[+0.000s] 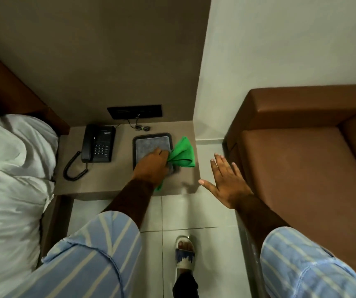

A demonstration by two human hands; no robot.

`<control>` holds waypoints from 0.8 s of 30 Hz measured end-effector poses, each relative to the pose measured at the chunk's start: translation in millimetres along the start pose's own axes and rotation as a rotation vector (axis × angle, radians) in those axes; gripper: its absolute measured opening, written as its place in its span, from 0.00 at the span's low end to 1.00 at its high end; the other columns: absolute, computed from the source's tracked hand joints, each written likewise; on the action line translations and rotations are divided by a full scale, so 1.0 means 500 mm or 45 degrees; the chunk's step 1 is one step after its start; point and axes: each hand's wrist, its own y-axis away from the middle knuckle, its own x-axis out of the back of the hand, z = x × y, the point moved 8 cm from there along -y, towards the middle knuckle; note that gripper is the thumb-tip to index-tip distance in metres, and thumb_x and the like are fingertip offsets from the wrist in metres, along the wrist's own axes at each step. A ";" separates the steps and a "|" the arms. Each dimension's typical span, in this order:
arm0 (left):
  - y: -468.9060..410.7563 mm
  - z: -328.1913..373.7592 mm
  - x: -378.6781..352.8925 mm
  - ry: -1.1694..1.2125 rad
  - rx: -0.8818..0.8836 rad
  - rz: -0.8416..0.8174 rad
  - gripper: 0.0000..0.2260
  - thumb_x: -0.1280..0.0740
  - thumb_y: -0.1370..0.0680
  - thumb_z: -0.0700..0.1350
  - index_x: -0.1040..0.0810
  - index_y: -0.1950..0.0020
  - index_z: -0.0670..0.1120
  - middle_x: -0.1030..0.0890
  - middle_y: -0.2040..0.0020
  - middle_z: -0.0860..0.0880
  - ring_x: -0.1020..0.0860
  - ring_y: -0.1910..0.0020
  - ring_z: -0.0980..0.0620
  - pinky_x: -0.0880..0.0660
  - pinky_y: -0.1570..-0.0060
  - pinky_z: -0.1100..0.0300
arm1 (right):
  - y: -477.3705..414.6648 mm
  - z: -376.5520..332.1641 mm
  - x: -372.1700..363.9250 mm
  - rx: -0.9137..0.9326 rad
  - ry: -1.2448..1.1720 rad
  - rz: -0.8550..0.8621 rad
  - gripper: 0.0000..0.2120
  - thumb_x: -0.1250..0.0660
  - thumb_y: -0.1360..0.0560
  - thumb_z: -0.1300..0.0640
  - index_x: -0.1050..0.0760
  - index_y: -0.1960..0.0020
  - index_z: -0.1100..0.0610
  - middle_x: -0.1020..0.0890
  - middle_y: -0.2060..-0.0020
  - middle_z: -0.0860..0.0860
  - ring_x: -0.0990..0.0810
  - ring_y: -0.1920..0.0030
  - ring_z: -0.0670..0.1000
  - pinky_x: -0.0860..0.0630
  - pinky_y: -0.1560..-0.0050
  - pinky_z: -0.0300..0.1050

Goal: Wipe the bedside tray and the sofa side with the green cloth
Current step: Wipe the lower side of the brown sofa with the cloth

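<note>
Two hands: left hand (pixel 153 163) grip closed on green cloth (pixel 182 152), pressed on tray (pixel 151 135) on surface (pixel 121 179), phone (pixel 98 144) beside. Right hand (pixel 226 181) open, fingers spread, near sofa (pixel 301 168) side.

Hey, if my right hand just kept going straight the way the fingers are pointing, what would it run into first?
The right hand is open, fingers pointing forward between the bedside table and the brown sofa. Straight on, the way looks free until the pale wall; it may brush the sofa's side, though depth is unclear.
</note>
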 end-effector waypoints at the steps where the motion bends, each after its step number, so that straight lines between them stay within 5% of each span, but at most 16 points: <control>1: 0.028 0.015 -0.006 0.032 -0.013 0.036 0.12 0.36 0.20 0.46 0.26 0.38 0.44 0.23 0.41 0.43 0.22 0.45 0.44 0.24 0.45 0.52 | 0.035 0.003 -0.010 -0.010 -0.003 0.015 0.60 0.77 0.34 0.20 0.58 0.14 0.56 0.59 0.13 0.52 0.62 0.14 0.51 0.57 0.14 0.59; 5: 0.123 0.048 -0.063 0.083 -0.014 0.155 0.08 0.36 0.20 0.43 0.23 0.43 0.43 0.20 0.47 0.42 0.21 0.49 0.43 0.23 0.49 0.51 | 0.149 0.025 -0.072 -0.044 -0.014 0.033 0.57 0.73 0.31 0.20 0.56 0.14 0.56 0.56 0.13 0.52 0.61 0.14 0.51 0.56 0.14 0.59; 11: 0.270 0.082 -0.230 0.201 0.173 0.024 0.07 0.35 0.23 0.45 0.22 0.49 0.45 0.17 0.52 0.43 0.19 0.53 0.41 0.22 0.53 0.50 | 0.320 0.112 -0.214 -0.156 -0.006 -0.074 0.46 0.58 0.21 0.27 0.56 0.14 0.56 0.57 0.13 0.52 0.62 0.14 0.50 0.56 0.13 0.59; 14: 0.324 0.125 -0.331 0.284 0.205 -0.024 0.07 0.35 0.22 0.45 0.22 0.47 0.44 0.18 0.52 0.43 0.19 0.53 0.41 0.24 0.54 0.52 | 0.387 0.172 -0.283 -0.178 -0.013 -0.149 0.47 0.60 0.22 0.26 0.56 0.14 0.56 0.58 0.13 0.52 0.62 0.14 0.50 0.57 0.13 0.59; 19: 0.374 0.215 -0.546 0.458 0.261 -0.109 0.07 0.34 0.22 0.46 0.21 0.49 0.43 0.17 0.55 0.44 0.19 0.55 0.43 0.20 0.53 0.49 | 0.449 0.318 -0.425 -0.216 0.065 -0.164 0.66 0.80 0.38 0.19 0.53 0.14 0.58 0.55 0.13 0.54 0.60 0.14 0.53 0.56 0.15 0.58; 24: 0.411 0.286 -0.808 0.799 0.515 -0.181 0.08 0.33 0.22 0.47 0.23 0.47 0.43 0.17 0.54 0.44 0.18 0.55 0.44 0.18 0.50 0.47 | 0.468 0.488 -0.563 -0.217 0.098 -0.035 0.55 0.65 0.27 0.21 0.56 0.14 0.59 0.55 0.13 0.57 0.57 0.13 0.56 0.54 0.15 0.62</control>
